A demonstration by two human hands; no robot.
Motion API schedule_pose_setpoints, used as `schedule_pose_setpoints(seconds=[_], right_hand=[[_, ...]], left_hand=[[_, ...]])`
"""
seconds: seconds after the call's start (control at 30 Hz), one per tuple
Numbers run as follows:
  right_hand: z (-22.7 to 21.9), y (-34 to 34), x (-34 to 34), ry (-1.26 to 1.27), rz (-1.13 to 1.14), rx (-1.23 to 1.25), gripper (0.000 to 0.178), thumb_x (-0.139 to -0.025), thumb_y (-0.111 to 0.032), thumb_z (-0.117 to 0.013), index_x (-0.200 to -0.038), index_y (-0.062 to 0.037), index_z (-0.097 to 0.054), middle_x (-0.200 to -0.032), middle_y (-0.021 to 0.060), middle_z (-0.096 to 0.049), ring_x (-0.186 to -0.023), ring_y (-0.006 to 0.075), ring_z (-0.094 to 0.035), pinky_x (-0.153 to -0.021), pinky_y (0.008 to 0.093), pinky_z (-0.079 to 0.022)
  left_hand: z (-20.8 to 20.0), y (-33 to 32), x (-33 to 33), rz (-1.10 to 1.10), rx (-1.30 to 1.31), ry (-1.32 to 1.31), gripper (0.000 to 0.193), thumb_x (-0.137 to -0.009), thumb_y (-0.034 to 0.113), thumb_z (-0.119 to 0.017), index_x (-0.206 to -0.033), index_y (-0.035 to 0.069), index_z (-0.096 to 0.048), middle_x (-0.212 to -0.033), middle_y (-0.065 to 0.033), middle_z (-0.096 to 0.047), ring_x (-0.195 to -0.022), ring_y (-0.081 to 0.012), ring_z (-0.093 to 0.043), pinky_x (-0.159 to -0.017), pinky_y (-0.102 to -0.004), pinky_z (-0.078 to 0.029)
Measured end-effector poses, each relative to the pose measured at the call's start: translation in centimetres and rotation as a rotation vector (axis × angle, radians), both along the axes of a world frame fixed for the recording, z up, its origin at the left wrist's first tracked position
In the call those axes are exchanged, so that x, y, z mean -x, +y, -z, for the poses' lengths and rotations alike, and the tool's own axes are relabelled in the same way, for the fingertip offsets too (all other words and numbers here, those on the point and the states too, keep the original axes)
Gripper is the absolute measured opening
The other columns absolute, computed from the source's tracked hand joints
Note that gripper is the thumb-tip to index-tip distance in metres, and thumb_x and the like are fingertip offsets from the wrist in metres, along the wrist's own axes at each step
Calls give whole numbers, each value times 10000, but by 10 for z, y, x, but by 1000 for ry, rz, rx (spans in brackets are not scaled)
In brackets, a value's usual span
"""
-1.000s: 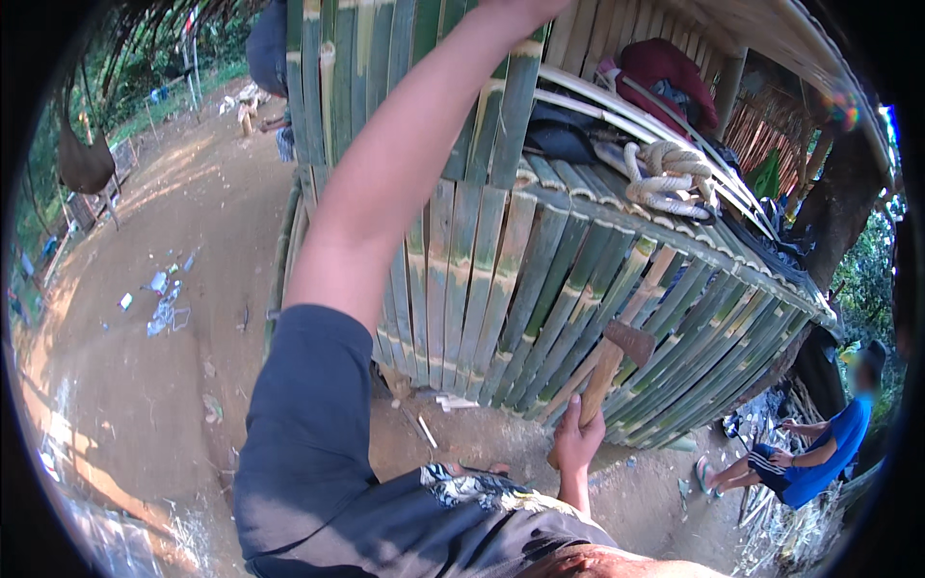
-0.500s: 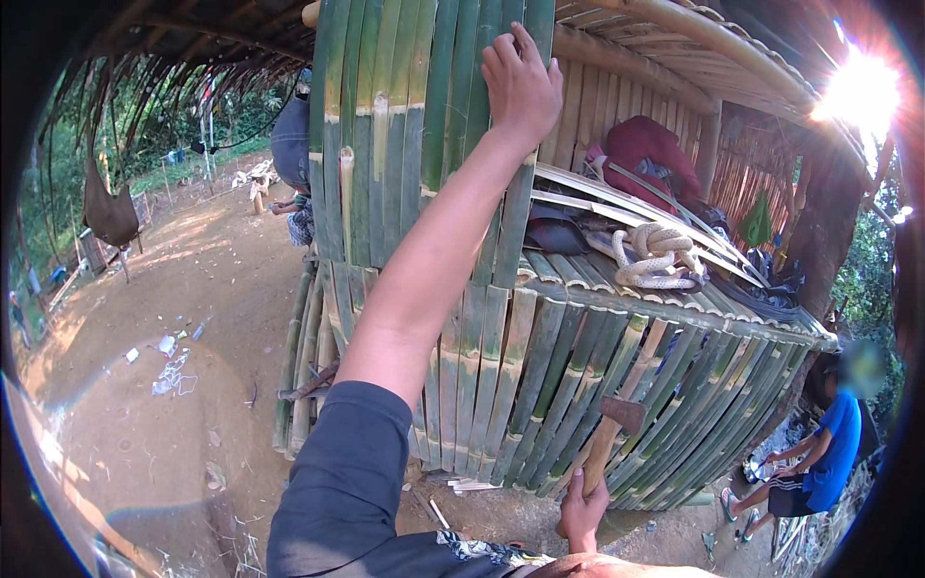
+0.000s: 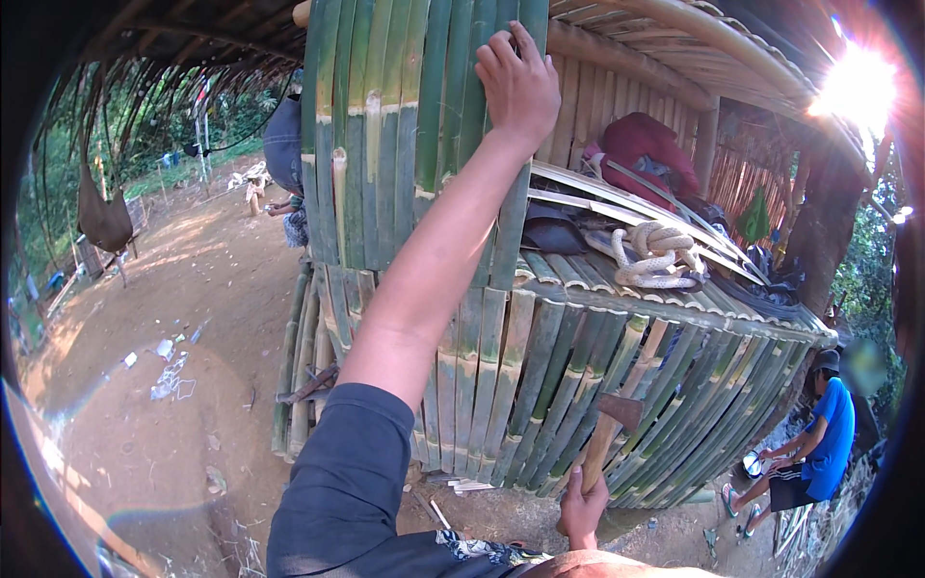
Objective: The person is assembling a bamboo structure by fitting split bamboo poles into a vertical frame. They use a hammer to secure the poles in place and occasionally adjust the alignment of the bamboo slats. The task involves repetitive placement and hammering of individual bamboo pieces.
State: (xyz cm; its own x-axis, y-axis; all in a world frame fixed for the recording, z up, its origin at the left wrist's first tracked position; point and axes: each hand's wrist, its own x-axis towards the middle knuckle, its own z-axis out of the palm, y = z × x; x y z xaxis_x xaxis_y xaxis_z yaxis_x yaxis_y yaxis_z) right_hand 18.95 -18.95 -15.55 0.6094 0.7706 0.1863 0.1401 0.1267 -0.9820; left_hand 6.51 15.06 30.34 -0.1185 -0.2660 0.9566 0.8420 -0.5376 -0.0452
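My left hand [image 3: 520, 87] is raised against the upper bamboo wall, at its right edge. Its bent fingers lie on the outermost green bamboo slat [image 3: 510, 226], thumb at the slat's edge. Lower down, my right hand [image 3: 583, 506] is wrapped round the wooden handle of a hatchet [image 3: 618, 412]. The hatchet stands nearly upright, its dark metal head at the top, in front of the lower bamboo slat wall [image 3: 520, 376]. The palm side of my left hand is hidden.
A bamboo platform holds a thick coiled rope [image 3: 655, 252], pale split strips [image 3: 636, 207] and a dark red cloth bundle [image 3: 647, 154]. A person in a blue shirt [image 3: 833, 433] bends over a round pan [image 3: 753, 463] at right. A cloth sling [image 3: 104, 222] hangs at left.
The view has shifted slightly, moving the wall a little left. The person at right has shifted, and the pan shows more plainly. Both my hands keep their places.
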Motion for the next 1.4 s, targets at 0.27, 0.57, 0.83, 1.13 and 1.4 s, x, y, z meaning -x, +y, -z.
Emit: schedule_pose_setpoints(seconds=[0.27,0.57,0.83,1.13,1.4], right_hand=[[2,4,2,10,-2,15,189,-1051,-167,-624,-974,4,-597,-686,-42,-499,-605,42,-435,-519,271,-352],[13,10,0,-19,-50,-13,172,-1054,-196,-630,-980,-45,-595,-683,-49,-512,-537,26,-441,-456,230,-333],[-24,10,-7,-17,-194,-39,227,-1117,-263,-483,-1171,-45,-521,-696,-40,-446,-544,44,-404,-483,219,-361],[-219,107,-21,-455,-181,-573,287,-1126,-214,-430,-1295,7,-497,-752,16,-576,-561,71,-475,-504,241,-373],[-307,127,-15,-570,-199,-665,360,-1128,-295,-466,-1363,-31,-530,-772,0,-585,-593,43,-489,-522,222,-400]], left_hand=[[2,-1,-1,17,26,-26,641,-948,226,-654,-1461,-93,-438,-1324,-217,-481,-1153,-401,-475,-977,-528,-403],[15,-3,1,-120,-56,4,593,-953,207,-632,-1445,-86,-478,-1425,-209,-464,-1247,-379,-440,-1021,-499,-375],[42,-4,-5,-16,86,131,621,-1006,145,-515,-1561,-67,-333,-1645,-269,-289,-1521,-426,-291,-1216,-560,-251],[73,-12,25,16,161,209,698,-970,198,-500,-1588,-56,-297,-1667,-265,-255,-1561,-412,-232,-1256,-573,-175],[95,-26,14,-14,166,213,727,-977,211,-504,-1617,-24,-251,-1679,-251,-238,-1572,-389,-211,-1274,-544,-175]])
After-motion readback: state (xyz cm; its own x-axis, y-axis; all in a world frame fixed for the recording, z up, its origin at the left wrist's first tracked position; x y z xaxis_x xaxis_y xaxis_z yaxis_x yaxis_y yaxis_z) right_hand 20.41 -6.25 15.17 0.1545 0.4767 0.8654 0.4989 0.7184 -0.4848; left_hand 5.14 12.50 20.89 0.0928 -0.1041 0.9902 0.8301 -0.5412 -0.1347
